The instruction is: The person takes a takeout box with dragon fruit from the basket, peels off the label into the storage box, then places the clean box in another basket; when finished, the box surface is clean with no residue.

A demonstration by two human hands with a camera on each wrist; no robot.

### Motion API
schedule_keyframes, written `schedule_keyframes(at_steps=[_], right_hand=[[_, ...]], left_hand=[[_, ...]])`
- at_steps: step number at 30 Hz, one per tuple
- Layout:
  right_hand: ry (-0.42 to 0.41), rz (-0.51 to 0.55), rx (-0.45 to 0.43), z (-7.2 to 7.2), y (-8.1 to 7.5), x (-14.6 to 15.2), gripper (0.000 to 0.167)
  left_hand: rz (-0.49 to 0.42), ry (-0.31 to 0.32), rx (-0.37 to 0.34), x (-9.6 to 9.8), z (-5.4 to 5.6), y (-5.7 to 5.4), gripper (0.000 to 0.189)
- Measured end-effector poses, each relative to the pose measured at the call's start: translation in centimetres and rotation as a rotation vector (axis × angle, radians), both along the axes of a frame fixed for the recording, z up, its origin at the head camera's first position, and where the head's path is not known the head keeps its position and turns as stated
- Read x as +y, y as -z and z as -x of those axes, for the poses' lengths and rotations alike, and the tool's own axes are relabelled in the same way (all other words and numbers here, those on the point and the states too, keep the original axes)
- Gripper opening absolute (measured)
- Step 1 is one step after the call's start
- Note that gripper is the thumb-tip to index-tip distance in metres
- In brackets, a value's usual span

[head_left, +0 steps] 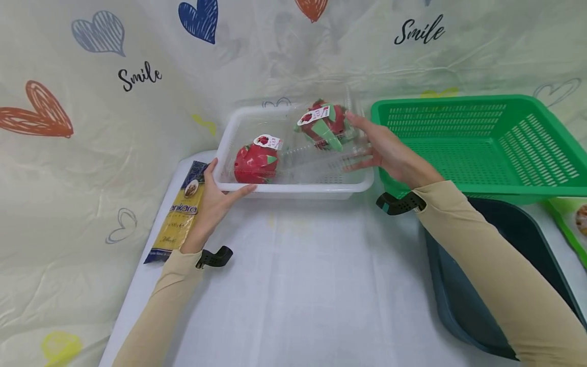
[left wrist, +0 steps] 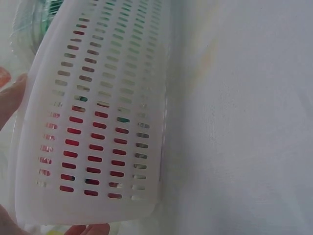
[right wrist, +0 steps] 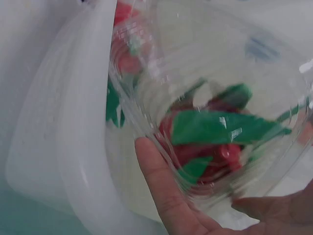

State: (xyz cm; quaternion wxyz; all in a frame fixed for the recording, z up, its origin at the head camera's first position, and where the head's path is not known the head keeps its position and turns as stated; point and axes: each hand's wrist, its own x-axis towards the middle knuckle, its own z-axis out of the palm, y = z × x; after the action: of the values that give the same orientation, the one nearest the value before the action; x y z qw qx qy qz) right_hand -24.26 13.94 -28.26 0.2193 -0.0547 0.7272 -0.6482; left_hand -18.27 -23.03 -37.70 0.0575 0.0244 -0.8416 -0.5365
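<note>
At the near left corner of a white plastic basket, my left hand grips the rim, thumb along the front edge. The left wrist view shows the basket's slotted side, with red showing through the slots. Inside, at the left, lies a red dragon fruit with a white label. My right hand holds a clear plastic container by its side, fingers and thumb around the edge. A labelled red and green dragon fruit is in this container, which is tilted over the basket's right half.
A green slotted basket stands right of the white one. Below it, a dark blue tray lies partly under my right forearm. A yellow and blue Ankara packet lies at left. A green package shows at the right edge.
</note>
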Motion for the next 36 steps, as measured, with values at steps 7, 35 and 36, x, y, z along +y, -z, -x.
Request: schedule_keyframes(at_steps=[7, 35, 36], right_hand=[[-0.027, -0.060, 0.040, 0.7, -0.6, 0.7, 0.087], [0.180, 0.160, 0.083, -1.6, -0.5, -0.7, 0.077], [0.178, 0.167, 0.096, -1.8, -0.7, -0.7, 0.076]], left_hand=[[0.003, 0.019, 0.015, 0.5, 0.2, -0.4, 0.113], [0.000, 0.033, 0.024, 0.9, 0.3, 0.0, 0.112], [-0.002, 0.034, 0.024, 0.9, 0.3, 0.1, 0.111]])
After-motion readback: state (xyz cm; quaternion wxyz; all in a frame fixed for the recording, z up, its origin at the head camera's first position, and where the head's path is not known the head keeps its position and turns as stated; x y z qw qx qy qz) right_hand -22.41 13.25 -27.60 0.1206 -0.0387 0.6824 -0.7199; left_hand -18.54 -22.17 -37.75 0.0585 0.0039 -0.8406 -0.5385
